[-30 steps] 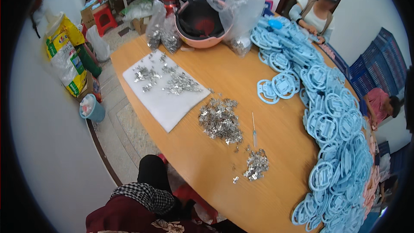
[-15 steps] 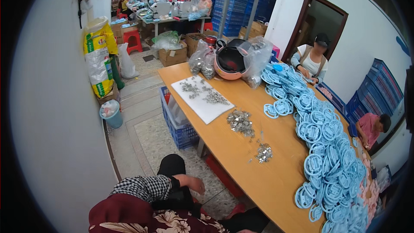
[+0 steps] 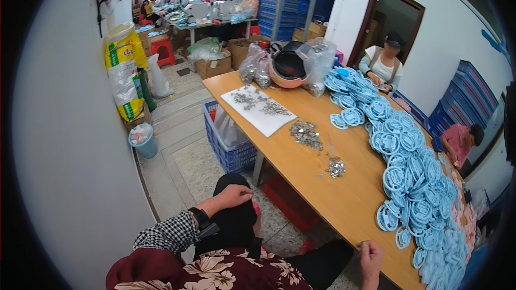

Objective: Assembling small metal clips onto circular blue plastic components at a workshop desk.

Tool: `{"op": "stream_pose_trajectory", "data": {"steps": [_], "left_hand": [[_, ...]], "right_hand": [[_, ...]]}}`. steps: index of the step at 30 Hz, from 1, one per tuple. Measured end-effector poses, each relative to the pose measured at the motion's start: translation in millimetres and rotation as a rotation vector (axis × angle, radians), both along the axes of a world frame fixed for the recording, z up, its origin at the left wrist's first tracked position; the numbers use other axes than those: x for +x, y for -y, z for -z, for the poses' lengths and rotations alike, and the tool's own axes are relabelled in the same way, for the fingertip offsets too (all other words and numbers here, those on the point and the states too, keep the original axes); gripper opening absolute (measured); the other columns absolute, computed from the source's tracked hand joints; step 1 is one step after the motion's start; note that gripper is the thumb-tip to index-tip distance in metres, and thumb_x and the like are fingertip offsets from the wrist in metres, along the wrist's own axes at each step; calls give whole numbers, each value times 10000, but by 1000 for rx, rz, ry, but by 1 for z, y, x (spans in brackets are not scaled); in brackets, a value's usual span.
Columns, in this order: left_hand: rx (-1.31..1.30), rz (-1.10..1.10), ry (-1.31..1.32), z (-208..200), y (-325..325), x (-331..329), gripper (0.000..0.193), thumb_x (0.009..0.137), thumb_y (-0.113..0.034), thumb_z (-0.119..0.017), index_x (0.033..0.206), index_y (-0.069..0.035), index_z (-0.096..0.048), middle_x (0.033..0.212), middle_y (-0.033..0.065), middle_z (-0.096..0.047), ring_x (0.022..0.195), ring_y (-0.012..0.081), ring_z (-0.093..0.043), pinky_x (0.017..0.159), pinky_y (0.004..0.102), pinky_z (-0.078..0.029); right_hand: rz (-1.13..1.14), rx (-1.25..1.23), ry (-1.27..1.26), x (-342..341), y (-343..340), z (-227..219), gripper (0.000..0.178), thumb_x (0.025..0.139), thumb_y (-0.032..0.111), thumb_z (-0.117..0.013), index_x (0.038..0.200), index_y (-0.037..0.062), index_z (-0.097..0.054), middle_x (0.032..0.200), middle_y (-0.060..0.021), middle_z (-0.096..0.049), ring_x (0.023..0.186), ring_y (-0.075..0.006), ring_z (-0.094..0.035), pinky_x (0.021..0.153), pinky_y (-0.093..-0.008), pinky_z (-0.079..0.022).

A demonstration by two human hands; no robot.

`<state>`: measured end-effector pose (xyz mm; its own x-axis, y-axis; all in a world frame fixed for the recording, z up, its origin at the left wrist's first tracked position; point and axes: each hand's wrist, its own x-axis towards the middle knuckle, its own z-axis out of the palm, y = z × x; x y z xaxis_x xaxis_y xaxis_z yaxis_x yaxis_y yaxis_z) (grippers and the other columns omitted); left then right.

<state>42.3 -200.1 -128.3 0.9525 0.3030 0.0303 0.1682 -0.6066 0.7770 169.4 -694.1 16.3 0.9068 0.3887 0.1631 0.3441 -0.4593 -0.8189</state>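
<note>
Left hand (image 3: pixel 236 195) on knee (image 3: pixel 230 180), right hand (image 3: pixel 371 256) newly in full view by table (image 3: pixel 359 196): metal pieces (image 3: pixel 306 135) untouched, both grips indiscernible.

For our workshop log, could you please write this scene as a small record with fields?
Left hand: on the dark-clothed knee, nothing visible in it
Right hand: fingers curled, at the edge of the table; contents cannot be told
Metal pieces: larger pile and smaller pile on the table
White sheet: on the table, more metal pieces on it
Light blue parts: ring-shaped, in a long heap
Co-workers: one in white top, one in pink, both beyond the heap
</note>
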Motion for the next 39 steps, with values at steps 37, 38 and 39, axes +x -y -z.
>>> {"op": "stream_pose_trajectory", "data": {"steps": [37, 38, 39], "left_hand": [[-386, 1078, 105, -256, 109, 91, 189, 956, -143, -668, 1118, -54, -706, 969, 80, -730, 879, 174, -697, 772, 311, -545], [-442, 1048, 180, -278, 106, 92, 181, 968, -115, -641, 1118, -37, -705, 971, 66, -731, 898, 162, -687, 813, 302, -534], [-634, 949, 154, -295, 105, 85, 199, 976, -71, -604, 1145, -7, -688, 1016, 77, -727, 940, 165, -676, 850, 310, -523]], "right_hand": [[367, -16, 64, 50, 25, 29, 380, 995, 265, -562, 700, 26, -577, 587, -34, -527, 528, -124, -498, 523, -306, -394], [404, 73, -24, 56, 23, 22, 416, 1022, 274, -525, 676, 44, -552, 600, -5, -533, 521, -116, -488, 517, -288, -389], [443, 121, 13, 57, 21, 4, 409, 1033, 305, -505, 717, 51, -565, 607, -7, -535, 524, -115, -495, 517, -284, -395]]}}
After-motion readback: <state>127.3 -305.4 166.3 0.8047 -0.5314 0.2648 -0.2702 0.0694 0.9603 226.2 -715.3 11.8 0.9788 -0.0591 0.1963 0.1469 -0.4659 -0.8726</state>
